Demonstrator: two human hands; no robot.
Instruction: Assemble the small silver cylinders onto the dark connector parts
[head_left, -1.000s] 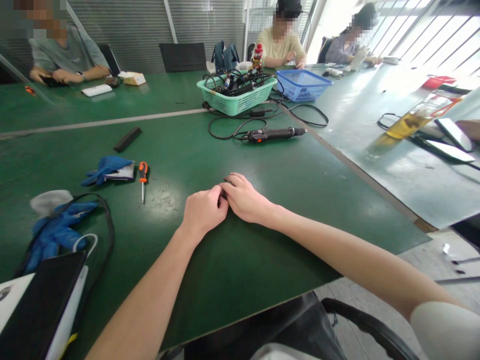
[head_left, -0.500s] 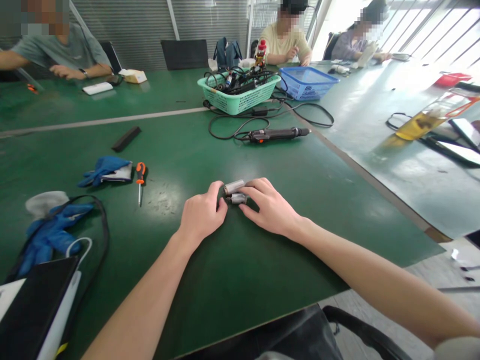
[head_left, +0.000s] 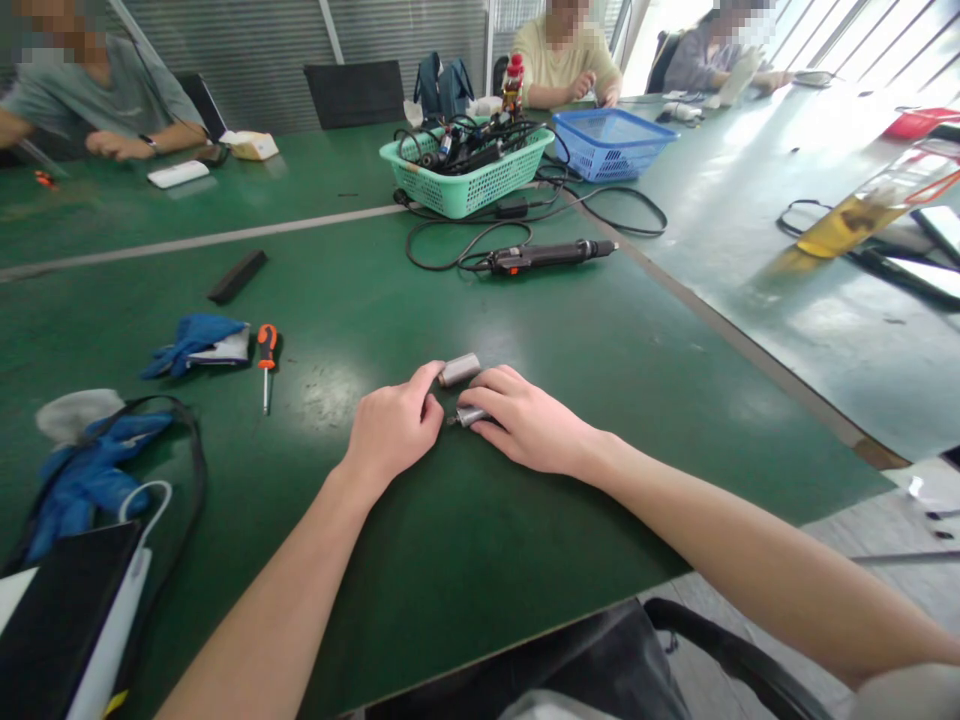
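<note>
Two short silvery metal cylinders lie between my hands on the green table. My left hand (head_left: 396, 420) has its index fingertip at the left end of the farther metal cylinder (head_left: 460, 369), thumb held apart and nothing gripped. The nearer metal cylinder with a thin shaft (head_left: 471, 414), small and motor-like, is between the thumb and fingers of my right hand (head_left: 521, 415). Its shaft points left toward my left thumb, and its right end is hidden by my fingers.
Left of my hands lie an orange-and-black screwdriver (head_left: 267, 365), blue gloves (head_left: 199, 345) and a black bar (head_left: 238, 277). A corded electric screwdriver (head_left: 551, 257) lies ahead, before a green basket (head_left: 465, 190) of tools and a blue basket (head_left: 611, 145). Several people sit across the table.
The cylinders have moved apart: my right hand has drawn the nearer one toward me, its fingers closing farther over it. The farther one now lies clear of my right fingers.
</note>
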